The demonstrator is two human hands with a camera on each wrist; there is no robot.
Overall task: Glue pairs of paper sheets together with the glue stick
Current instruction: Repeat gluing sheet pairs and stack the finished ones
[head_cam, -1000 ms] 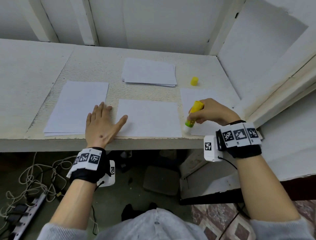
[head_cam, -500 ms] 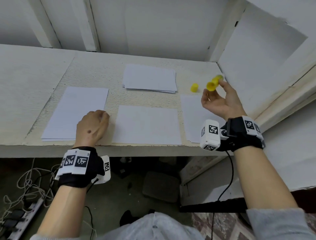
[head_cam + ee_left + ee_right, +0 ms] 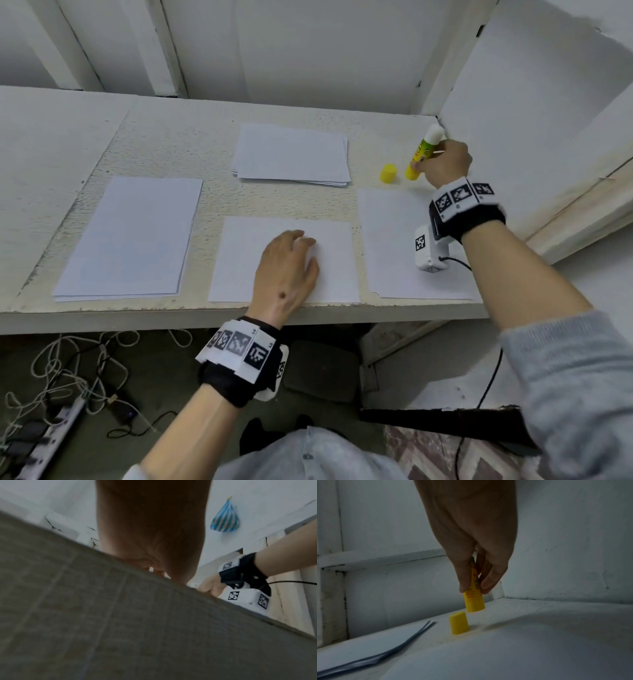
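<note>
Your path to the far-right table (image 3: 191, 144) corner is tight: wall (image 3: 534, 113) just behind, yellow cap (image 3: 388, 173) beside; bare table left of it.

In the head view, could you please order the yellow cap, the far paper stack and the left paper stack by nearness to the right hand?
From the right hand, which holds the glue stick:
1. Yellow cap, just to its left.
2. Far paper stack, at the middle back.
3. Left paper stack, at the table's left front.
</note>
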